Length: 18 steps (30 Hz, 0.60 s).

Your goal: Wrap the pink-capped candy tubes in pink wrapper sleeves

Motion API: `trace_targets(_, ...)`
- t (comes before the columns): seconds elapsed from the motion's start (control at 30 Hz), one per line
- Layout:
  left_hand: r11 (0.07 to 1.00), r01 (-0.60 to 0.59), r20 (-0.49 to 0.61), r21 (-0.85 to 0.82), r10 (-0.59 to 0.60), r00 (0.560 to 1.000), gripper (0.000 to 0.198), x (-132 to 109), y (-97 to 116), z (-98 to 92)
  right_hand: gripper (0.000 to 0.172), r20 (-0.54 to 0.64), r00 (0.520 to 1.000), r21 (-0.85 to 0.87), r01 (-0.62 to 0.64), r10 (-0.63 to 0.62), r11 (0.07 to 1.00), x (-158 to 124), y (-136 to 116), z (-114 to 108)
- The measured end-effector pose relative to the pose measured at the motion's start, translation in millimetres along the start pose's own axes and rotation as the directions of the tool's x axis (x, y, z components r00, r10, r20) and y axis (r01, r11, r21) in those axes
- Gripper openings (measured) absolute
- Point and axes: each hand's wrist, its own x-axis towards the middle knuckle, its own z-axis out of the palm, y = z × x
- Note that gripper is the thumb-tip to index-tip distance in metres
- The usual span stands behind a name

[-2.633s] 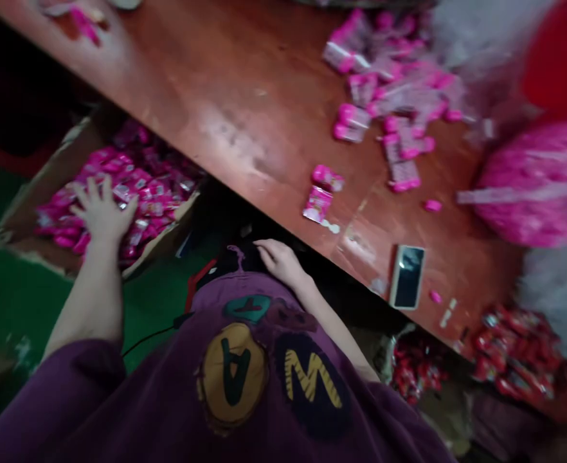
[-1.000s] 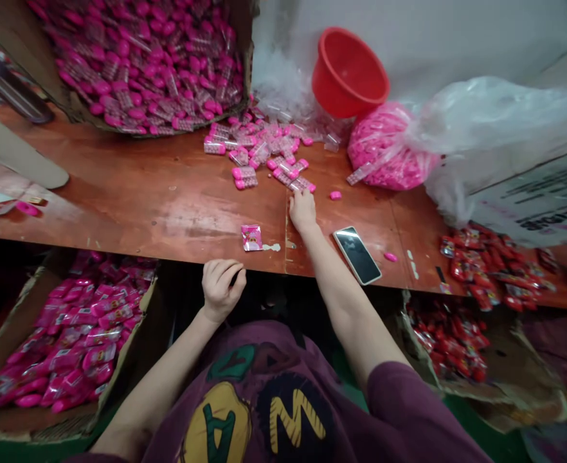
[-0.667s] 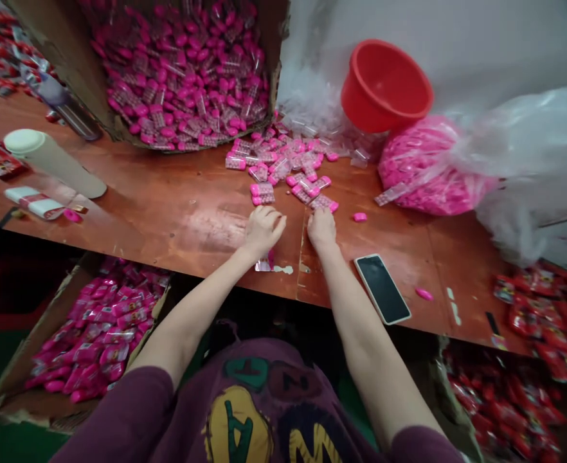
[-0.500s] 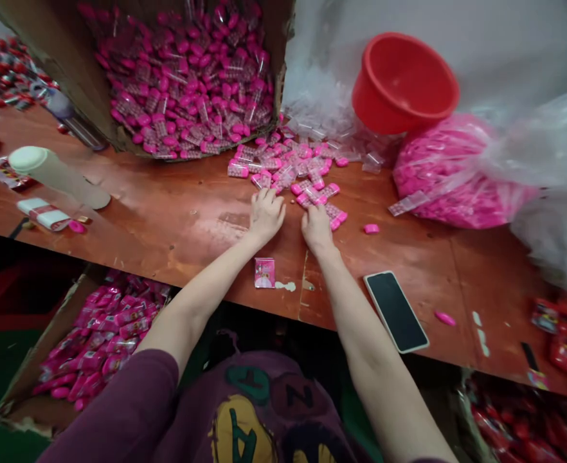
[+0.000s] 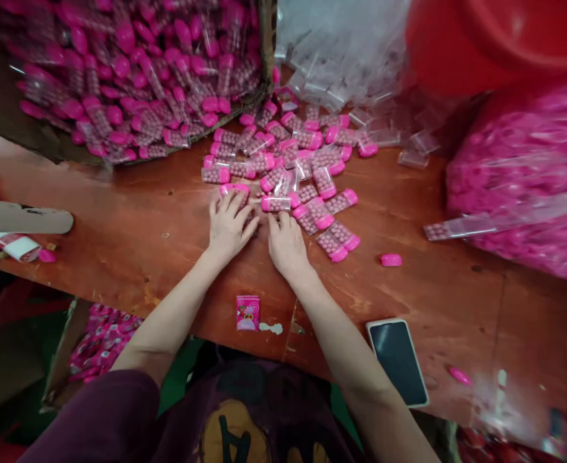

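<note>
Both my hands lie on a reddish-brown table (image 5: 481,302) at the near edge of a loose pile of clear tubes with pink caps (image 5: 307,161). My left hand (image 5: 228,224) is flat with fingers spread, its tips touching a pink-capped tube (image 5: 234,188). My right hand (image 5: 287,243) lies beside it, fingers stretched forward to a tube lying crosswise (image 5: 276,204). Neither hand grips anything. A small pink sachet (image 5: 247,312) lies between my forearms near the table edge.
A tipped cardboard box (image 5: 264,45) full of the same tubes stands at the back left. Empty clear tubes (image 5: 341,58), a red basin (image 5: 486,45) and a bag of pink caps (image 5: 529,173) sit at the right. A phone (image 5: 398,362) and a loose pink cap (image 5: 390,260) lie near my right arm.
My left hand came up from the box under the table and joined my right hand at the tube pile. The view has moved closer to the pile.
</note>
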Motion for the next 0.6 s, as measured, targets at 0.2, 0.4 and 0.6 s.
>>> trace_targets(0.2, 0.998, 0.060, -0.031, 0.030, -0.059, 0.998, 0.028, 0.7, -2.0, -14.7, 0.045, 0.143, 0.987, 0.164, -0.103, 0.080, 0.981, -1.6, -9.3, -3.2)
trace_targets(0.4, 0.998, 0.060, 0.154, 0.010, -0.061, 0.986, 0.035, 33.9, 30.7, -8.1, 0.032, 0.101, 0.967, 0.600, -0.246, 0.233, 0.761, -13.4, -0.6, -7.4)
trace_targets(0.6, 1.000, -0.001, 0.379, 0.005, -0.001, 0.925, 0.041, 38.6, 53.5, 0.1, 0.015, 0.533, 0.766, 0.836, -0.410, 0.359, -0.364, -38.2, 19.5, -38.3)
